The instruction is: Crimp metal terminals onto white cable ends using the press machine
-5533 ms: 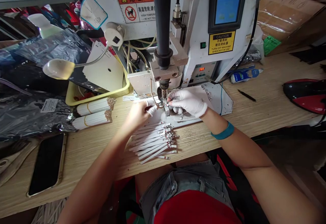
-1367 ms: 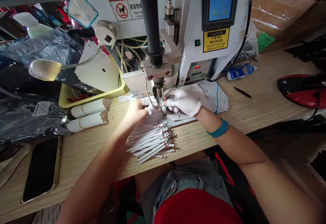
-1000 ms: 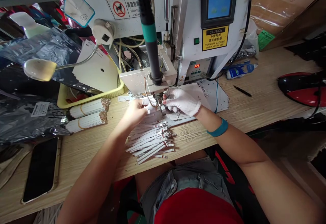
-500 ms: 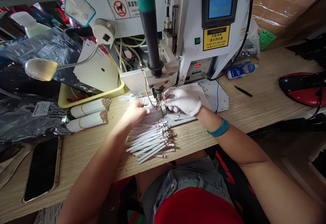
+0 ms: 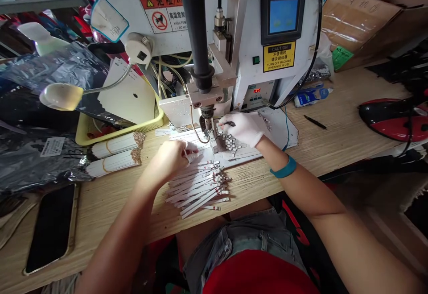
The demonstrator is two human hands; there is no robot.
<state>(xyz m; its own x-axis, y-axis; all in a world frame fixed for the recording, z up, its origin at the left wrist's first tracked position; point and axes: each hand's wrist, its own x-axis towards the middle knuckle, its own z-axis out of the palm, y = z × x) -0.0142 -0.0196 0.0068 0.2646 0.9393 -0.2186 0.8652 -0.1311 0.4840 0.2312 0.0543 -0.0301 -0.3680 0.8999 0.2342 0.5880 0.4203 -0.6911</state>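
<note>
We saw the press machine (image 5: 234, 39) at the tabletop's (image 5: 334, 138) far edge. Our left hand (image 5: 170, 155) pinched a white strip (image 5: 200, 149) above the fanned strip pile (image 5: 197, 187); our gloved right hand (image 5: 242, 126) gripped a dark tool (image 5: 230, 124) over small clips (image 5: 230, 142).

Matt wood-grain table (image 5: 334, 147), white paper strips (image 5: 197, 187) — glossy black phone (image 5: 50, 227), white cloth glove (image 5: 245, 126)

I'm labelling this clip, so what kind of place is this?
Probably a small factory workstation: a white press machine with a blue screen and yellow caution label stands on a wooden bench, with a fanned pile of white strips and rubber-banded strip bundles beside it.
</note>
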